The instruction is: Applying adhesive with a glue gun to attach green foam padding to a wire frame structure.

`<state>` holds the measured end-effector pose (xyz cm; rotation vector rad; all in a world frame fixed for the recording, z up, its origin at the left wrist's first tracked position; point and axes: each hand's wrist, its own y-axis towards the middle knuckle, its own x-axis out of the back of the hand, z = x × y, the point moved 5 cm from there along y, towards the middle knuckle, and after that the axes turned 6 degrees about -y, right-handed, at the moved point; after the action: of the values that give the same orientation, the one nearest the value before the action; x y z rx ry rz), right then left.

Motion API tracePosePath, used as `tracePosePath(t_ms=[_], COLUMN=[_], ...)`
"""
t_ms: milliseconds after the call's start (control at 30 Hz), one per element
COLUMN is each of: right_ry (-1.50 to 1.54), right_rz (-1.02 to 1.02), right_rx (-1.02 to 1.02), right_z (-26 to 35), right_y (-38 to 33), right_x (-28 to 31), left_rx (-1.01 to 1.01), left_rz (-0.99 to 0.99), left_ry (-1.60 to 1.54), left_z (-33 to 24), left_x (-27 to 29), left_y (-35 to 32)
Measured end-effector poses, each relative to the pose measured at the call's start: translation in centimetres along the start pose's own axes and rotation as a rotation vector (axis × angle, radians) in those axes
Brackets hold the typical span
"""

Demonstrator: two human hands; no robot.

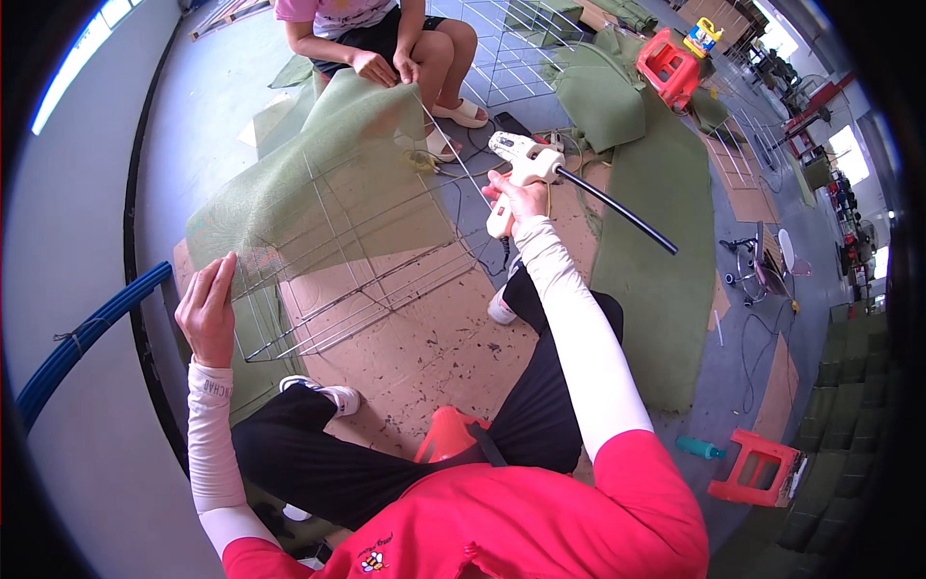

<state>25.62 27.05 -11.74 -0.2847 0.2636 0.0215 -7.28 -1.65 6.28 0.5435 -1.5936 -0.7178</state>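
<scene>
At ten o'clock, green mesh [338, 193] drapes the far part of a wire frame [362, 289]; covering looks partway, near wires bare. The left grip [207, 309] pinches the mesh's edge; at one o'clock, the right grip [521, 200] clasps a white glue gun [529, 166]. Toward eleven, a co-worker's hands [372, 68] touch the mesh.

There is room to pass over the cardboard [415, 372] between stool [449, 434] and frame [362, 288]. Mesh [328, 183] above, gun [529, 166] at right and a co-worker's knees [442, 58] beyond obstruct; space beneath the mesh is hard to judge.
</scene>
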Motion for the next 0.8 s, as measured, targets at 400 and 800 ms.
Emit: tracePosePath(t_ms=[400, 800], right_ry=[-0.109, 0.207], right_rz=[-0.026, 0.043], right_rx=[0.061, -0.032], right_z=[-0.7, -1.2], right_y=[-3.4, -0.2], right_x=[-0.6, 7.0], left_rx=[0.217, 0.211], left_rz=[-0.09, 0.052], left_ry=[-0.133, -0.06], left_z=[1.0, -1.3], left_x=[0.9, 1.2], left_y=[6.7, 5.5])
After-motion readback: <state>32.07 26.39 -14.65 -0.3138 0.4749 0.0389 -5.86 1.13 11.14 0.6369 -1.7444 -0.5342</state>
